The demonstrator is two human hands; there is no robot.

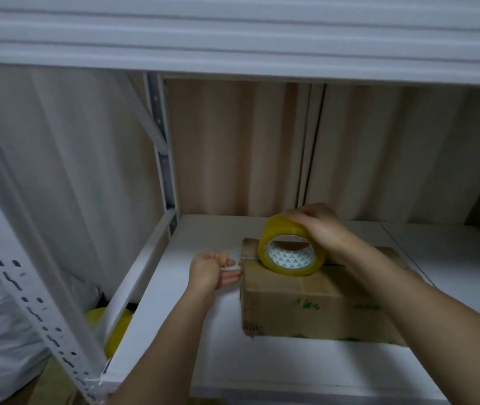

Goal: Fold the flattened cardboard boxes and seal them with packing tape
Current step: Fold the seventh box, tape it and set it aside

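The box (pixel 306 299) sits on the white shelf (pixel 192 331). The right hand (pixel 317 226) grips the tape roll (pixel 290 249) on top of the box; the left hand (pixel 212 270) pinches the tape end (pixel 231 258) just left of the box. Keep the strip taut, centred over the seam, then press down.

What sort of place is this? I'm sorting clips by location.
Probably a storeroom or packing area: white slotted-metal shelving, a cardboard box on the shelf board, and a roll of packing tape in use.

Dim, soft indoor light is falling evenly; shadows are pooling at 3 o'clock, and wide-angle distortion and blur are bending the edges at 9 o'clock.
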